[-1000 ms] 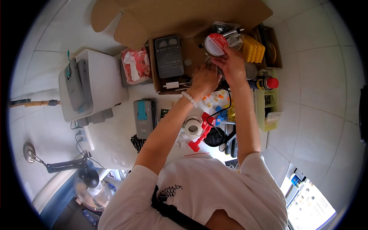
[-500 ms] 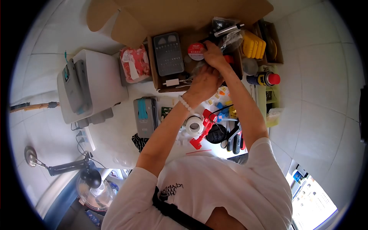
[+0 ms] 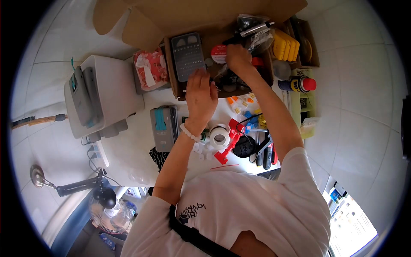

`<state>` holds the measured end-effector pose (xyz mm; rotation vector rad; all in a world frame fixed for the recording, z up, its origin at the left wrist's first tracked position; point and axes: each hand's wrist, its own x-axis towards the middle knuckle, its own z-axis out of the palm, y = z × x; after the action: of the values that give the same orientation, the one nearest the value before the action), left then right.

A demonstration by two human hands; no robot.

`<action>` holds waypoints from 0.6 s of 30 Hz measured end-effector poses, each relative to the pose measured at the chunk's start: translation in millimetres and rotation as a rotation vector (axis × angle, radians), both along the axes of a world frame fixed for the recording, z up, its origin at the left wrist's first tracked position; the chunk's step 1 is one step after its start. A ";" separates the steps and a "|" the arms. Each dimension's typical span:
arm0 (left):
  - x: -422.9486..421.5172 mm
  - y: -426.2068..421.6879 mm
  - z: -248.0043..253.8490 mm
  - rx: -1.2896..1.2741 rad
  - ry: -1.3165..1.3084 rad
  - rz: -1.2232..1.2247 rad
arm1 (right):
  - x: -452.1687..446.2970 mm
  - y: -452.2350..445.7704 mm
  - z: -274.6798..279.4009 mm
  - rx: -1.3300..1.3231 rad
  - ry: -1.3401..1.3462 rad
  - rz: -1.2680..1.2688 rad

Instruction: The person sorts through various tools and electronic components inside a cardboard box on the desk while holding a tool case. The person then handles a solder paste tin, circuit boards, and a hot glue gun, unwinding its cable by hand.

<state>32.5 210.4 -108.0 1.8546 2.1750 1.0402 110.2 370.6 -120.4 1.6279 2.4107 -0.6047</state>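
At twelve o'clock, searching the cardboard box [image 3: 209, 42] seems the step; how left hand [image 3: 201, 97] and right hand [image 3: 238, 58] grip, I cannot tell; lifting calls for clearance.

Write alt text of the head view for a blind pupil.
A person reaches into an open brown cardboard box, right hand beside a round red-labelled disc, left hand at the near edge by a grey rectangular plastic case.

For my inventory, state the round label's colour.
The round label is mostly red with white print, in the head view.
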 end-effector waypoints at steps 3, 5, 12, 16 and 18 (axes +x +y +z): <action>-6.4 -5.2 -12.8 -0.051 0.084 0.079 | -0.4 -11.6 8.5 0.155 -0.018 0.069; -6.8 -7.2 -20.5 -0.116 0.205 0.103 | -3.1 -19.4 21.2 0.235 0.055 0.148; -4.5 -6.6 -30.4 -0.110 0.253 0.131 | -17.5 -9.8 -23.2 0.322 0.212 0.537; -2.1 -10.9 -31.7 -0.125 0.271 0.126 | -20.4 -13.4 -38.2 0.340 0.267 0.548; -2.3 -12.3 -31.6 -0.129 0.266 0.127 | -21.7 -15.2 -37.5 0.323 0.246 0.513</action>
<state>30.2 198.1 -139.6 1.9121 2.4692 0.6836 88.4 355.3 -157.9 0.9827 3.0743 -0.3517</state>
